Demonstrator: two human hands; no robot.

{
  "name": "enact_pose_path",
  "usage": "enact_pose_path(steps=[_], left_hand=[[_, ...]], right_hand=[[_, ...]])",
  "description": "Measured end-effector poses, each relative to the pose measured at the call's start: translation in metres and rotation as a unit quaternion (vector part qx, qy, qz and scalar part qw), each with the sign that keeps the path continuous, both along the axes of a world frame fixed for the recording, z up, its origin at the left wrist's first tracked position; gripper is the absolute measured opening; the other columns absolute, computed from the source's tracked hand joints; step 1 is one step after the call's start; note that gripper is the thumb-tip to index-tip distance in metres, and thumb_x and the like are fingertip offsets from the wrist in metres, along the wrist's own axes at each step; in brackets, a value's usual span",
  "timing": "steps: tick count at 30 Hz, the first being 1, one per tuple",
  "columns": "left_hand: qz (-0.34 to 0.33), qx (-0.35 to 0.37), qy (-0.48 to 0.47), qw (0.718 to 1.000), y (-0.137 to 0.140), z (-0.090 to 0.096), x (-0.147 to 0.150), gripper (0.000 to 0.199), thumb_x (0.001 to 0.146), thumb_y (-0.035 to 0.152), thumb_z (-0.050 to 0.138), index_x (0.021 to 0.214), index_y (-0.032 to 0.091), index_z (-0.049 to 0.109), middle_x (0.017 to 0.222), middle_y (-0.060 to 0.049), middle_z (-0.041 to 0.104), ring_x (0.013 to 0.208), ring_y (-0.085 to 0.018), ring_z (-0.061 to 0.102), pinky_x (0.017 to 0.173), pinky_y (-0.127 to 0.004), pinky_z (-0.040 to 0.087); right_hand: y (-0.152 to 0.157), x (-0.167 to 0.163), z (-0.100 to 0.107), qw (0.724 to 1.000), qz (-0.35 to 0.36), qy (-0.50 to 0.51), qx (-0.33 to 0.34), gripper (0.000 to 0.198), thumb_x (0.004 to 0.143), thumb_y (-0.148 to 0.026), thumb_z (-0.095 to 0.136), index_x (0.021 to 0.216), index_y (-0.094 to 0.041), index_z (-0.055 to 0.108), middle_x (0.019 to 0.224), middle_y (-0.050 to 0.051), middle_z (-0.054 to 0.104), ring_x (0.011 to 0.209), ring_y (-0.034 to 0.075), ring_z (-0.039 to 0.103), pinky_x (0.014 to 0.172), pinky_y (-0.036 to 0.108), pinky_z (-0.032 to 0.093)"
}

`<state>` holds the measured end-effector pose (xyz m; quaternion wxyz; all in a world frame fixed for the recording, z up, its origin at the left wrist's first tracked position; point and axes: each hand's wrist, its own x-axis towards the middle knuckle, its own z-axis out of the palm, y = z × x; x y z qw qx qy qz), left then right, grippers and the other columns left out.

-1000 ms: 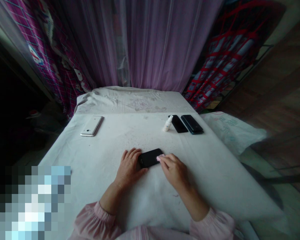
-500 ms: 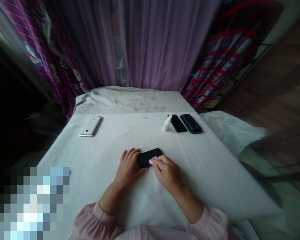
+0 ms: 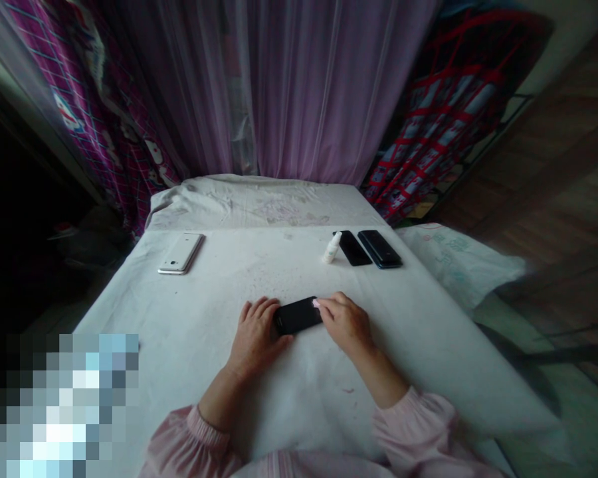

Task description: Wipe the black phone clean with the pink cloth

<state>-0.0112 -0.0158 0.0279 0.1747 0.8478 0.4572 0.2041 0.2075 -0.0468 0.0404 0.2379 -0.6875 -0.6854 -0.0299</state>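
Away and rightward slides our right hand, cloth pinched at the far right corner of the phone, our left hand clasping the left end, phone flat on our table.

Black phone lies slanted; pink cloth at its right end.

Desk set around a central phone

Left hand at its nine o'clock end, right hand with wad at three; farther off, second phone at ten, bottle at one, inner phone just beside it, outer phone at two
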Motion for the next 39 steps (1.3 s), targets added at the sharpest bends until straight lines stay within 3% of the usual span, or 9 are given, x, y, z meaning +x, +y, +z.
enact_pose_path(steps=[6, 15, 24, 32, 36, 39], left_hand=[[-0.010, 0.001, 0.002, 1.000, 0.000, 0.000, 0.000, 0.057, 0.077, 0.040, 0.070, 0.128, 0.020, 0.051, 0.136, -0.012, 0.056, 0.132, -0.034, 0.043, 0.111, -0.059, 0.023], [-0.021, 0.004, 0.021, 1.000, 0.003, 0.002, 0.000, 0.059, 0.078, 0.042, 0.070, 0.130, 0.021, 0.051, 0.135, -0.012, 0.057, 0.131, -0.033, 0.044, 0.111, -0.058, 0.022], [-0.017, 0.004, 0.016, 1.000, 0.002, 0.001, 0.001, 0.058, 0.077, 0.039, 0.070, 0.128, 0.020, 0.051, 0.134, -0.012, 0.057, 0.131, -0.033, 0.044, 0.112, -0.058, 0.021], [-0.023, 0.004, 0.021, 1.000, 0.006, -0.003, 0.000, 0.062, 0.075, 0.042, 0.073, 0.129, 0.021, 0.051, 0.135, -0.013, 0.056, 0.131, -0.033, 0.044, 0.112, -0.059, 0.021], [-0.013, 0.024, -0.001, 1.000, 0.007, -0.012, -0.005, 0.066, 0.074, 0.047, 0.073, 0.130, 0.020, 0.050, 0.136, -0.015, 0.055, 0.131, -0.035, 0.044, 0.111, -0.059, 0.024], [-0.003, 0.029, -0.012, 1.000, 0.007, -0.016, -0.007, 0.059, 0.075, 0.041, 0.073, 0.126, 0.020, 0.053, 0.135, -0.014, 0.056, 0.131, -0.034, 0.044, 0.111, -0.058, 0.026]], right_hand=[[-0.034, 0.004, -0.003, 1.000, 0.002, 0.007, 0.019, 0.022, 0.091, -0.023, 0.053, 0.093, -0.027, 0.074, 0.078, 0.000, 0.065, 0.071, 0.012, 0.060, 0.064, 0.022, 0.038], [0.014, -0.008, 0.010, 0.999, -0.021, -0.012, -0.048, 0.018, 0.090, -0.025, 0.057, 0.086, -0.026, 0.075, 0.082, 0.002, 0.067, 0.072, 0.012, 0.059, 0.061, 0.022, 0.036], [-0.027, 0.000, 0.004, 0.999, -0.019, 0.013, -0.038, 0.021, 0.091, -0.025, 0.054, 0.093, -0.028, 0.075, 0.083, 0.001, 0.067, 0.074, 0.012, 0.061, 0.064, 0.021, 0.037], [0.015, -0.009, 0.013, 0.996, -0.042, -0.008, -0.074, 0.021, 0.091, -0.026, 0.055, 0.086, -0.027, 0.075, 0.086, 0.001, 0.067, 0.074, 0.012, 0.060, 0.062, 0.023, 0.035], [0.015, -0.007, 0.011, 0.997, -0.045, -0.011, -0.068, 0.021, 0.091, -0.027, 0.054, 0.087, -0.028, 0.074, 0.086, 0.001, 0.067, 0.074, 0.012, 0.060, 0.062, 0.023, 0.036], [0.010, -0.004, 0.009, 0.997, -0.041, -0.017, -0.066, 0.021, 0.092, -0.027, 0.053, 0.089, -0.027, 0.074, 0.087, 0.002, 0.066, 0.075, 0.013, 0.059, 0.063, 0.023, 0.037]])
